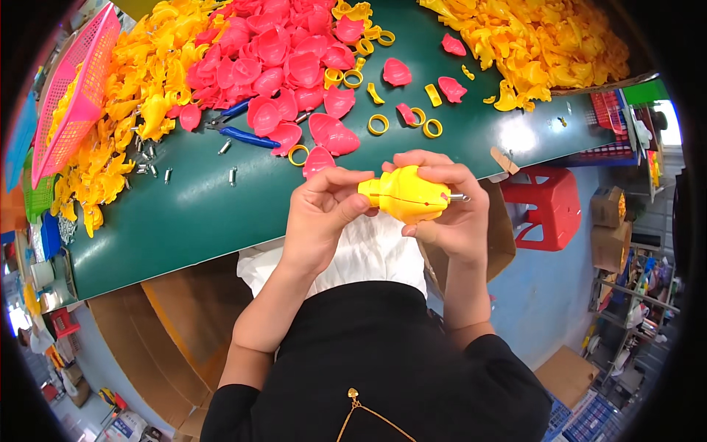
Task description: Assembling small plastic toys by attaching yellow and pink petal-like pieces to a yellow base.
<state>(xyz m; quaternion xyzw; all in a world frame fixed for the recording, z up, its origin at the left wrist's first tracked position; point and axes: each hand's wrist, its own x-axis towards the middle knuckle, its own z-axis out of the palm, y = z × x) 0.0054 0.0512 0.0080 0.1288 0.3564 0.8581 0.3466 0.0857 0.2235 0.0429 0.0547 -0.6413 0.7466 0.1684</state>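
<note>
Above my lap, at the table's front edge, both hands hold a yellow bulb-shaped plastic part (409, 195). A seam runs along its side, and a metal spring (459, 197) sticks out of its right end. My left hand (328, 210) pinches the narrow left end between thumb and fingers. Around the wide right end, my right hand (453, 202) is closed, fingers above and thumb below. Just beyond lie pink shell pieces (333, 134) and yellow rings (378, 124). Blue-handled pliers (250, 137) rest left of them, with loose springs (232, 176) nearby.
The green table (184, 228) carries a heap of yellow parts (537, 51) at the far right, a pink heap (265, 51) at the back and more yellow parts at left by a pink basket (77, 96). A red stool (545, 206) stands right; a cardboard box (162, 331) sits below the table.
</note>
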